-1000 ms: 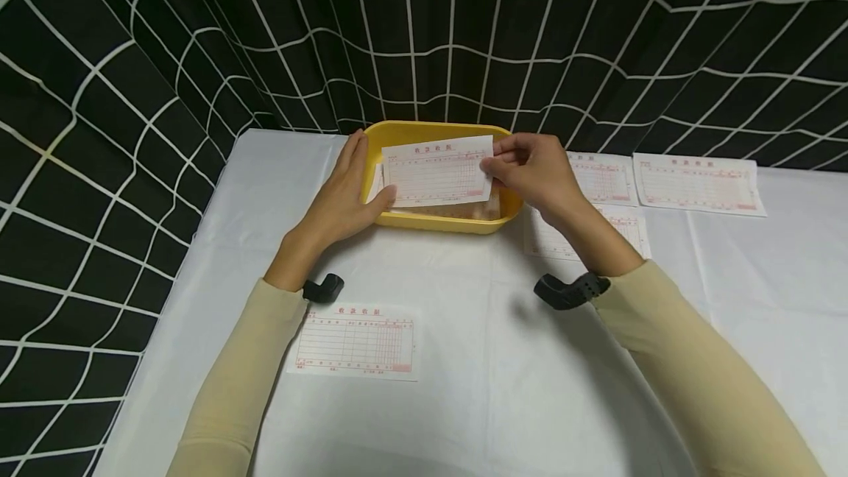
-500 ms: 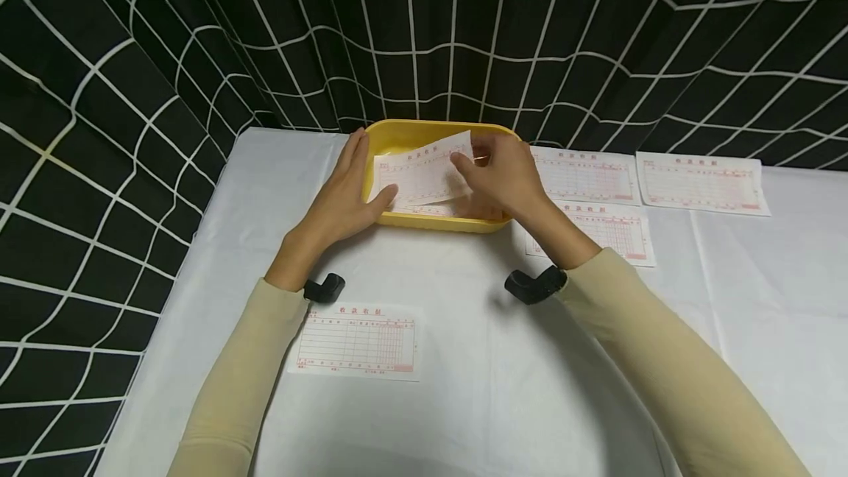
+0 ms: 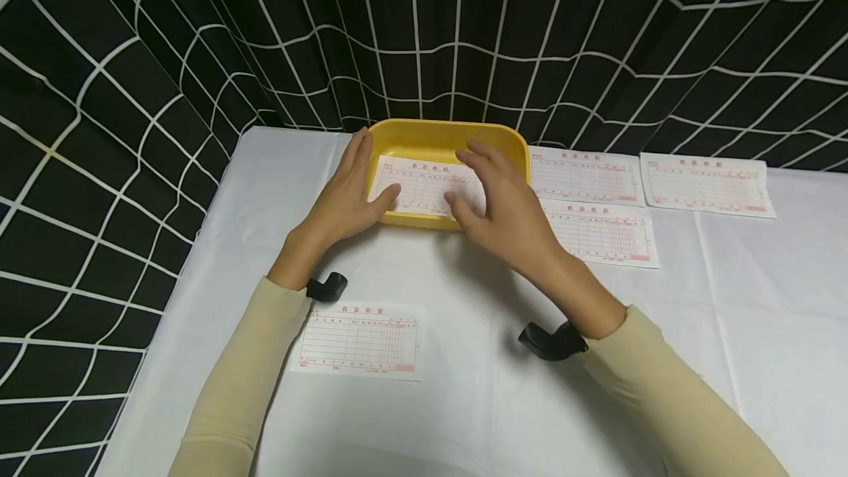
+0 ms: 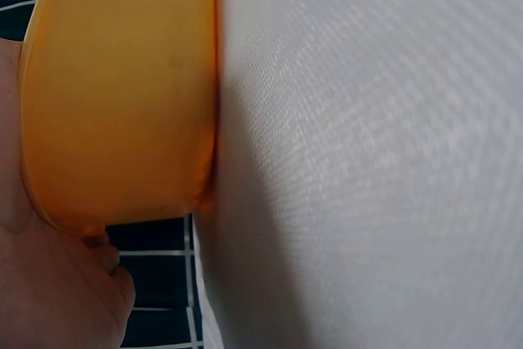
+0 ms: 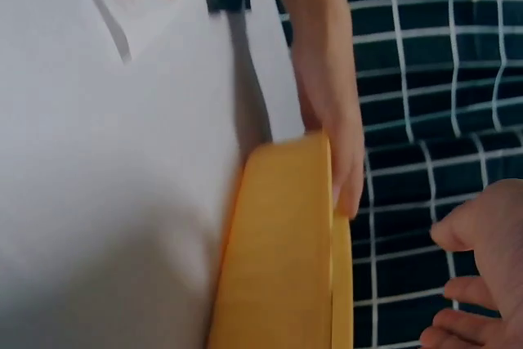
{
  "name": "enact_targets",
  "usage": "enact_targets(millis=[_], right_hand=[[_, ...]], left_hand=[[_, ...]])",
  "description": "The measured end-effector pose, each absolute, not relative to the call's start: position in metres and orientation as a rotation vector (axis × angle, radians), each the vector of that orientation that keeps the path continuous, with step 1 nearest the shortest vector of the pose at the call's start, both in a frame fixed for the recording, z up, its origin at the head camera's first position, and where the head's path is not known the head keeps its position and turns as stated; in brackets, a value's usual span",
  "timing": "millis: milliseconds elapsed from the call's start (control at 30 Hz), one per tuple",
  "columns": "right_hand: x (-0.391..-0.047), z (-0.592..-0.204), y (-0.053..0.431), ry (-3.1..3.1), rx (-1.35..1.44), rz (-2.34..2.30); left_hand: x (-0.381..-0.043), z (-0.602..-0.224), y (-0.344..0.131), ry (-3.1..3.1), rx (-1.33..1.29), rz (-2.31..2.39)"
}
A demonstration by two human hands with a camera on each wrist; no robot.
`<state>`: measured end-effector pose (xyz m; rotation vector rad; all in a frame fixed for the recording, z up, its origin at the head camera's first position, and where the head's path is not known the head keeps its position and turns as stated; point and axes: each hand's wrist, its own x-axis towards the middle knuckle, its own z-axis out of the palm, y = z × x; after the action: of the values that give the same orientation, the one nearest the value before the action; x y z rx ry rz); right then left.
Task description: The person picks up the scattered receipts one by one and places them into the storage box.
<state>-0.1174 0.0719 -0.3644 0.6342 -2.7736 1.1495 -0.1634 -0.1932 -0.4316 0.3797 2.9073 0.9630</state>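
Observation:
A yellow plastic basin [image 3: 457,135] stands at the table's far edge, a red-printed receipt slip [image 3: 420,181] lying in it. My left hand [image 3: 339,193] holds the basin's left end, fingers along the outside and thumb over the front rim. The left wrist view has the basin's side wall [image 4: 122,96] beside that hand. Over the basin's right part hovers my right hand [image 3: 515,216], fingers spread and nothing between them; it hides part of the slip. In the right wrist view, the right hand [image 5: 482,259] is apart from the basin [image 5: 278,234].
To the right lie three receipts: one beside the basin [image 3: 586,177], one farther right [image 3: 707,184] and one nearer the front [image 3: 606,234]. Another receipt [image 3: 361,344] lies by the left forearm on the white cloth [image 3: 464,389]. A black grid-patterned curtain [image 3: 457,35] hangs behind.
My right hand has lowered the receipt it pinched into the basin, let go of it and drawn back toward the front with fingers spread. The left hand stays on the basin.

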Motion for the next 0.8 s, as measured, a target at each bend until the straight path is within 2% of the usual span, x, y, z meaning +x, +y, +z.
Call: enact_targets(millis=[333,800], right_hand=[[-0.050,-0.387,0.064,-2.606,0.796,1.192],[0.016,-0.439,0.039,-2.829,0.819,1.044]], left_hand=[[-0.164,-0.430,-0.192,2.912,0.380,0.959],[-0.162,-0.430,-0.193,2.906,0.378,0.951]])
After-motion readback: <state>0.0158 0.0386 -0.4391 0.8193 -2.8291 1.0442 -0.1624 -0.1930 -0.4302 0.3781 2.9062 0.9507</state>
